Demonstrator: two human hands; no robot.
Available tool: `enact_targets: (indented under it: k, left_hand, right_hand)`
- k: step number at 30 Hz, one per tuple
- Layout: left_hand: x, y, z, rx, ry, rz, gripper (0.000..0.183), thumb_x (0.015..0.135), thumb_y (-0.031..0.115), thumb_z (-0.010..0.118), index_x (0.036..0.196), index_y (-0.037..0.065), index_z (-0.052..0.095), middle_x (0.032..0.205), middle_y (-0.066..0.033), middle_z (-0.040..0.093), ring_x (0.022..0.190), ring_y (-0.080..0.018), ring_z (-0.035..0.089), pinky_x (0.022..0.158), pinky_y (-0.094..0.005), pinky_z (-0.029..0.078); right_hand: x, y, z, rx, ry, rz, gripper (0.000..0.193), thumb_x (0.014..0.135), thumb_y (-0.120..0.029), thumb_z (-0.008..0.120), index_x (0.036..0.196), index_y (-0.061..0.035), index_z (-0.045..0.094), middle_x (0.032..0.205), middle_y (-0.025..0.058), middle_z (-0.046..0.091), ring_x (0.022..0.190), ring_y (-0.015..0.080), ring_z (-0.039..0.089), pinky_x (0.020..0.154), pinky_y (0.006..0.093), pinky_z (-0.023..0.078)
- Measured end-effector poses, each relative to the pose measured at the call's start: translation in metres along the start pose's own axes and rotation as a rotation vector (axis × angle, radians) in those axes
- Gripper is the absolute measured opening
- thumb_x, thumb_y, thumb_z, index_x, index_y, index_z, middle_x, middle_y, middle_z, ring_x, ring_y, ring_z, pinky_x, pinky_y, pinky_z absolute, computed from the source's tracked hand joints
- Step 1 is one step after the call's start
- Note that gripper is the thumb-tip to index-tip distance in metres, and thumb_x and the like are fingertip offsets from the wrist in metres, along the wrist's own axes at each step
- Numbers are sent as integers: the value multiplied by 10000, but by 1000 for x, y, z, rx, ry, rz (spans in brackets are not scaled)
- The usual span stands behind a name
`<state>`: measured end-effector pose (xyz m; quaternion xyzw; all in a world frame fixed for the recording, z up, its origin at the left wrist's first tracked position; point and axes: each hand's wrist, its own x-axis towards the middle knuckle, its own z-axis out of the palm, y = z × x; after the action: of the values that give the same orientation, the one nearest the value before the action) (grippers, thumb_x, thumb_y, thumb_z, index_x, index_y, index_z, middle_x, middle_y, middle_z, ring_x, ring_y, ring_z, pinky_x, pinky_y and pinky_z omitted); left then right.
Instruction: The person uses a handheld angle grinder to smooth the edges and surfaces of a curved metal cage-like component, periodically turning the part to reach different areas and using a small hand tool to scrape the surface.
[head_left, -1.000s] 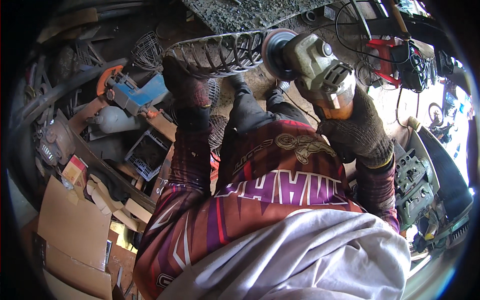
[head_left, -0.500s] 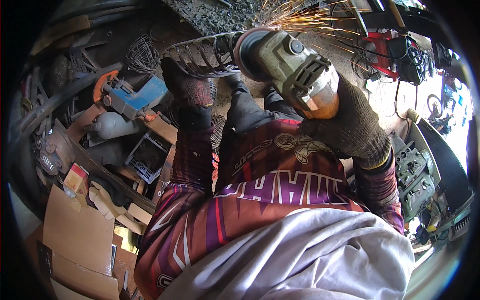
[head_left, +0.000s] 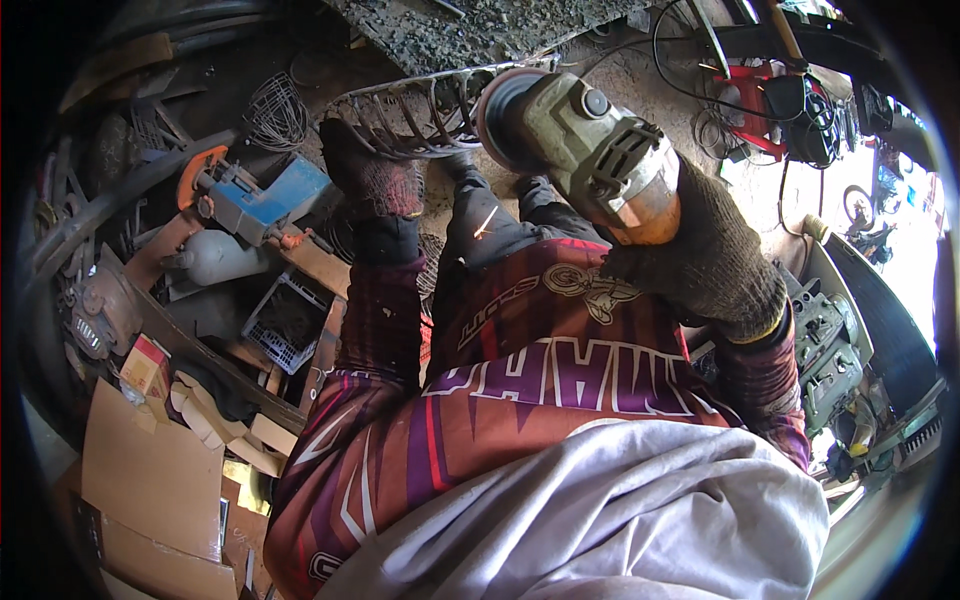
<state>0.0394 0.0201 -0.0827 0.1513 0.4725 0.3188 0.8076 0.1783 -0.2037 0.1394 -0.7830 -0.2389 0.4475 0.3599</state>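
Taking the worker's own outlook as a clock face, with twelve straight ahead, I saw the long, open, dark metal rack with curved bars (head_left: 411, 122) lying between eleven and twelve, just short of the rough, grit-covered grey tabletop (head_left: 470, 40). The left hand (head_left: 375, 175), in a dark, dirty knitted glove, was at eleven, closed around the rack's left end, though shadow hid most of its fingers. Between two and three, the right hand (head_left: 715, 255), in a brown knitted glove, was wrapped firmly around the orange rear housing of a worn grey-green angle grinder (head_left: 600, 140). The grinder pointed towards eleven, its round, flat grinding disc (head_left: 507, 115) overlapping the rack's right end in view; I could not tell whether the two touched. A thin orange spark (head_left: 487, 222) showed over the dark trouser leg (head_left: 480, 240). I judged the grinding to be under way rather than finished: the curved bars already stood in a row along the rack, and the disc was at its right end. The metal was too dark and small for me to tell which spots had been ground or how many remained. Off at ten sat a blue, box-shaped metal machine (head_left: 260, 195), well apart from the disc.
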Motion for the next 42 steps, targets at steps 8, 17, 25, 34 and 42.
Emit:
enact_targets:
  k: [8,17,25,34,42]
  left_hand:
    - [2,0,3,-27,-35,-22,648,939,565,431,1421,134,388,1456,-82,395,1314,-291,389,1113,-521,275]
    - [-5,1,10,-65,-73,-74,650,958,546,372,1451,126,325,1488,-97,340,1338,-283,362,1140,-492,240]
    - [26,-4,-36,-969,-620,-553,645,964,553,333,1450,128,339,1475,-107,365,1349,-307,346,1141,-518,211]
    - [16,-15,-18,78,-365,-1,538,984,487,345,1415,169,397,1451,-104,403,1341,-283,368,1126,-535,237]
    - [16,-15,-23,-179,-316,-184,595,948,586,370,1411,213,406,1450,-46,414,1326,-277,374,1118,-542,240]
  right_hand:
    - [-3,-4,2,-36,21,1,683,700,-250,848,1261,-47,515,1088,123,655,991,226,642,871,348,501]
    - [2,-16,5,349,-48,52,746,670,-149,860,1304,-28,485,1178,111,625,1065,182,595,924,354,481]
    - [1,-15,6,121,-9,15,775,651,-136,867,1310,-22,476,1180,117,622,1068,182,590,927,349,477]
    - [-16,-3,1,304,50,209,763,639,-114,867,1294,-12,488,1195,106,608,1081,184,581,936,340,465]
    - [-11,10,0,81,55,134,780,637,-136,870,1301,-8,482,1207,115,607,1097,195,580,938,350,467]
